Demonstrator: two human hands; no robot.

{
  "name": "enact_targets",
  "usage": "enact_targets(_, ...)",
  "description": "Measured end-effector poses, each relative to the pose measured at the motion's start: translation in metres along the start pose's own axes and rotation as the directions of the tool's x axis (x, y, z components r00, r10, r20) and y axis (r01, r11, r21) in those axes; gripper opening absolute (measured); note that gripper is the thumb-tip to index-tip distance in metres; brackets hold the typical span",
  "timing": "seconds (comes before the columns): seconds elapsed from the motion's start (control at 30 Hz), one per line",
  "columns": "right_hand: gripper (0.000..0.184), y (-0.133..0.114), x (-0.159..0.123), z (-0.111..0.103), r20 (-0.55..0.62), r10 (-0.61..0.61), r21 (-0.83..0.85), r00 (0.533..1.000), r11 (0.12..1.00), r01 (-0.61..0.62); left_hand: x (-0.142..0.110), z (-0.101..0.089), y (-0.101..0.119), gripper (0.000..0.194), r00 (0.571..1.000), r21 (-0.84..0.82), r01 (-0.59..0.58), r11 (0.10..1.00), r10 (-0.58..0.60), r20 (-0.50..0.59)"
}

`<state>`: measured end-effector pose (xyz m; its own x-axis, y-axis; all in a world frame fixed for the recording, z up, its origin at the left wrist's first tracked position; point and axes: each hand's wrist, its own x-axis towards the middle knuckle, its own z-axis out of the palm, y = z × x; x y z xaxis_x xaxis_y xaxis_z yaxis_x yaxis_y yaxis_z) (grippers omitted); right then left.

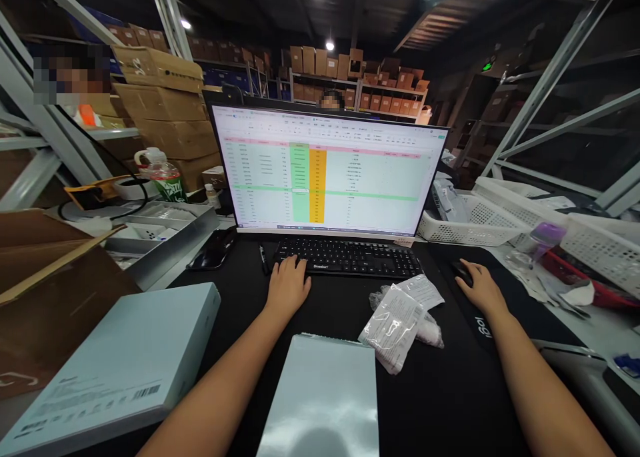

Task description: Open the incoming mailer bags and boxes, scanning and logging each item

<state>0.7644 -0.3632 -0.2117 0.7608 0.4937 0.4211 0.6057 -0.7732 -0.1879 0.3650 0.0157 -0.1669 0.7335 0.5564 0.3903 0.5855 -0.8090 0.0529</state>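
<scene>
My left hand [287, 286] rests on the left end of a black keyboard [350, 257], fingers curled down onto the keys, holding nothing. My right hand [479, 285] lies over a black mouse [461, 271] on a black desk mat [450, 377], fingers draped round it. Behind the keyboard a wide monitor [325, 170] shows a spreadsheet with green and orange columns. A pale flat box [320, 397] lies in front of me between my forearms. Small clear plastic packets [400, 317] sit between the box and the mouse.
A second pale flat box [115, 370] and an open cardboard carton [45, 290] lie at the left. A metal tray [165, 230], a bottle [165, 177], a phone [213, 252] and a pen [263, 257] are nearby. White baskets [475, 220] stand at the right. Shelves of cartons fill the background, with other people behind.
</scene>
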Motion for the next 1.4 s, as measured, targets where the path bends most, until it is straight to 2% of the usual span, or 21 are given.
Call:
enact_targets(0.6, 0.064, -0.005, 0.000, -0.004, -0.023, 0.004, 0.059, 1.000, 0.998, -0.003, 0.001, 0.001, -0.001, 0.043, 1.000, 0.037, -0.003, 0.999, 0.003, 0.002)
enact_targets(0.83, 0.063, -0.011, -0.002, -0.012, -0.033, -0.006, 0.081, 0.999, 0.997, 0.009, 0.001, 0.001, -0.001, 0.044, 1.000, 0.022, -0.024, 0.999, 0.024, 0.002)
enact_targets(1.13, 0.062, -0.015, -0.003, -0.020, -0.032, 0.004, 0.070, 0.999, 0.998, -0.002, 0.009, 0.013, -0.009, 0.053, 0.997, 0.041, -0.068, 0.997, 0.067, 0.029)
enact_targets(1.4, 0.070, -0.021, -0.001, -0.025, -0.048, 0.009, 0.088, 0.999, 0.996, -0.005, 0.012, 0.021, -0.016, 0.057, 0.995, 0.056, -0.093, 0.994, 0.091, 0.028)
